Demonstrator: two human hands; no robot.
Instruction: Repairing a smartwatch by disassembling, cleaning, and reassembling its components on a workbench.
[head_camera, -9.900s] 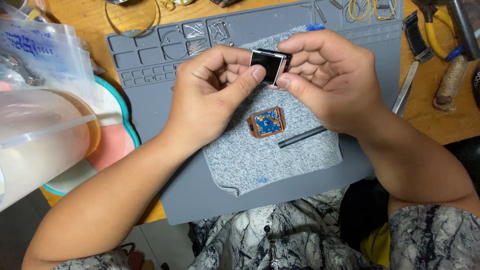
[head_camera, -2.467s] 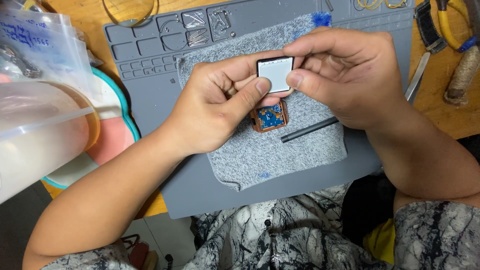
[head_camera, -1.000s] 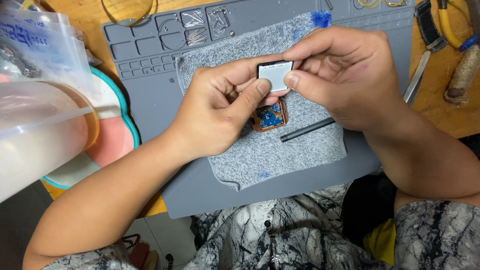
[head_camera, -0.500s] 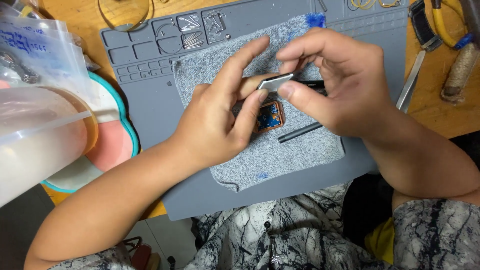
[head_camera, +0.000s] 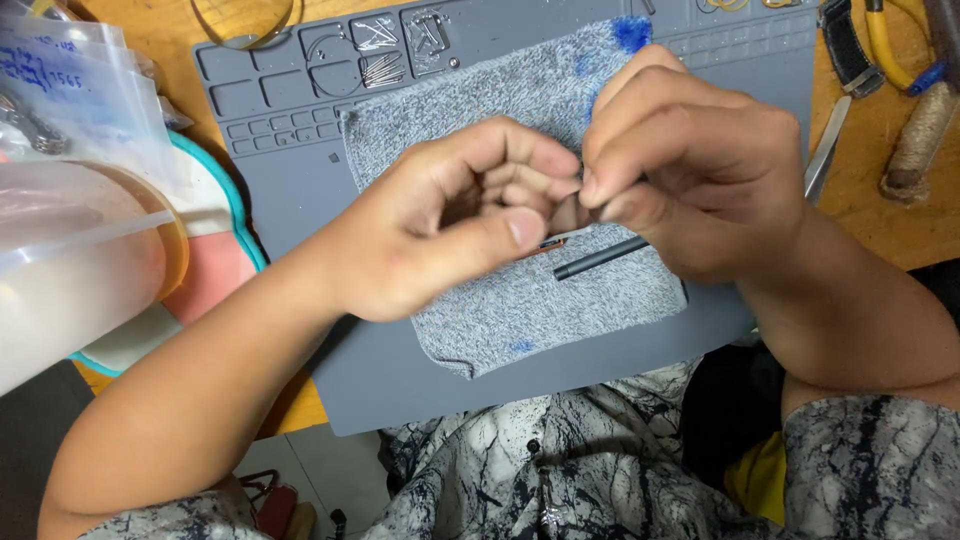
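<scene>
Centrally, the left hand (head_camera: 450, 225) and right hand (head_camera: 690, 175) met fingertip to fingertip above the grey knitted cloth pad (head_camera: 540, 260). Left hand was curled, thumb extended forward and fingers folded in; right hand was closed in a pinch, fingertips pressed against those of the left. Whatever small part sat between them was hidden by the fingers, so what each hand had hold of could not be determined from this view. Just under the left thumb, a sliver of a small orange-rimmed piece (head_camera: 552, 243) lay on the cloth, mostly covered. Beside it, a slim dark rod-shaped tool (head_camera: 600, 258) rested on the cloth, partly under the right hand. Cloth lay on a grey silicone work mat (head_camera: 300, 190) with moulded compartments along its far edge, some holding small metal bits. Further out: a metal spatula-like tool (head_camera: 828, 145) at the mat's right edge, clear plastic bags (head_camera: 70, 90) and a translucent plastic container (head_camera: 70, 270) to the left. Judgement: fine pinch work like this was best kept low over the cloth, with light even pressure, so a slipped part would land softly and stay visible.
</scene>
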